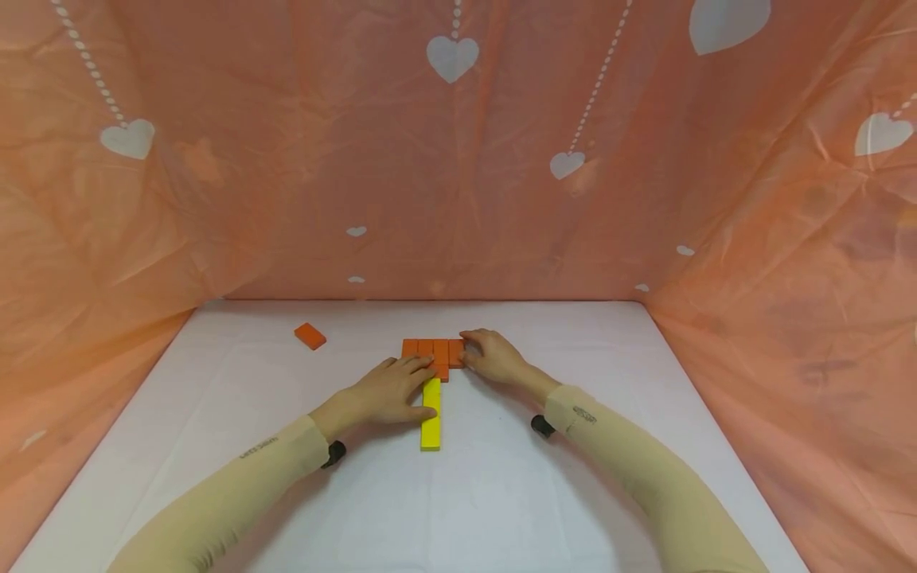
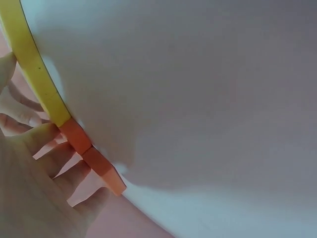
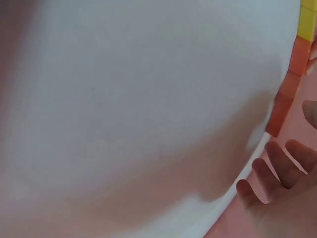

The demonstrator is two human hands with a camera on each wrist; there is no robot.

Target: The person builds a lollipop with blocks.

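Several orange blocks form a row (image 1: 426, 348) on the white table. A further orange block (image 1: 442, 374) joins the row's near side, and a yellow strip (image 1: 431, 436) runs from it toward me. My left hand (image 1: 387, 391) lies along the left of these pieces with fingers spread. Its fingertips touch the orange blocks, and its thumb is at the yellow strip. At the row's right end is my right hand (image 1: 496, 358), fingers and thumb apart. In the right wrist view, a gap shows between this hand (image 3: 287, 193) and the orange end block (image 3: 282, 111).
A loose orange block (image 1: 310, 336) lies by itself at the back left of the table (image 1: 501, 493). Pink cloth (image 1: 401, 175) with white hearts hangs along the back and both sides. Each sleeve has a small black device (image 1: 542, 427) at the wrist.
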